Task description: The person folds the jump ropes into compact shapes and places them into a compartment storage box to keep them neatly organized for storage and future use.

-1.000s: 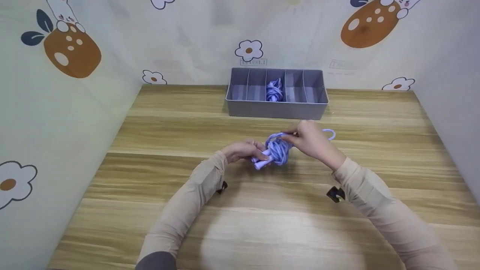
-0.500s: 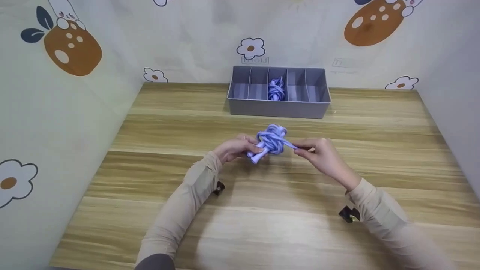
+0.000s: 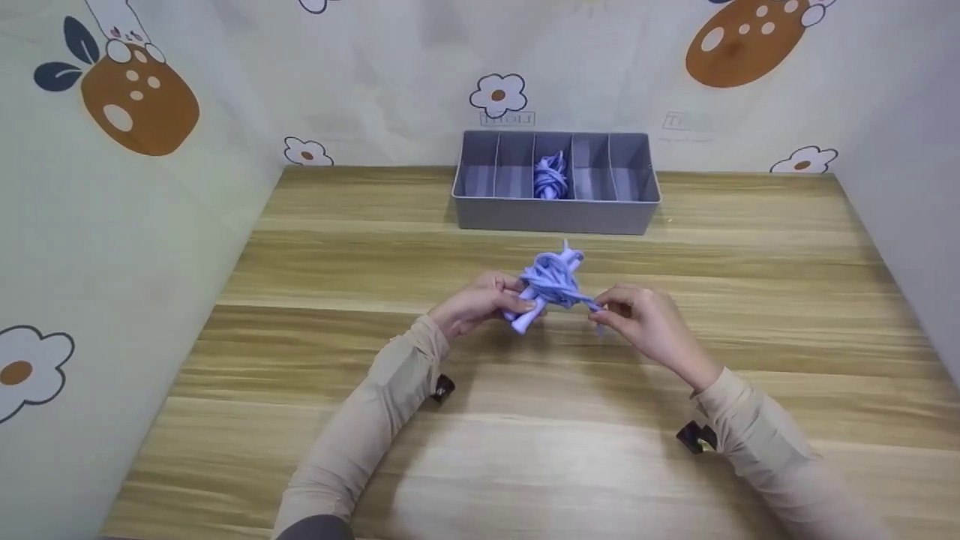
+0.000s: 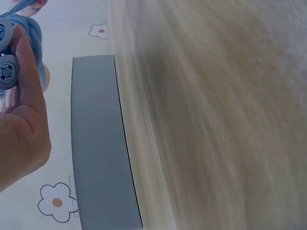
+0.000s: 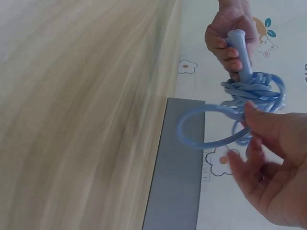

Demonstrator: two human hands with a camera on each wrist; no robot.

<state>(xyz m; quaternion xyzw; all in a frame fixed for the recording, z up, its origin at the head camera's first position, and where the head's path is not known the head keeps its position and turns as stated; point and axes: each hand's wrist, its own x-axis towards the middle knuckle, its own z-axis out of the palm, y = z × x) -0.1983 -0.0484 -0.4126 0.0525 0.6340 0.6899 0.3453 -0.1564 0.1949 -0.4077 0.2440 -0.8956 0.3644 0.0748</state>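
A light blue-violet jump rope (image 3: pixel 553 279), its cord wound round its two handles, is held up over the table. My left hand (image 3: pixel 478 304) grips the handles at their near ends. In the left wrist view the round handle ends (image 4: pixel 7 72) show beside my fingers. My right hand (image 3: pixel 651 324) is at the right side of the bundle and pinches the cord between thumb and fingers. From that pinch a loose loop of cord (image 5: pixel 211 144) hangs out in the right wrist view. The far handle ends poke out beyond the windings.
Behind the hands, a grey divided box (image 3: pixel 555 217) stands against the back wall. Its middle compartment holds another wound jump rope (image 3: pixel 551 178). The wood-grain table (image 3: pixel 360 247) is bounded by patterned walls at the back and sides.
My right hand has gone from over the top of the bundle to its right side, drawing the cord with it. My left hand has kept hold of the handles, shifting only slightly.
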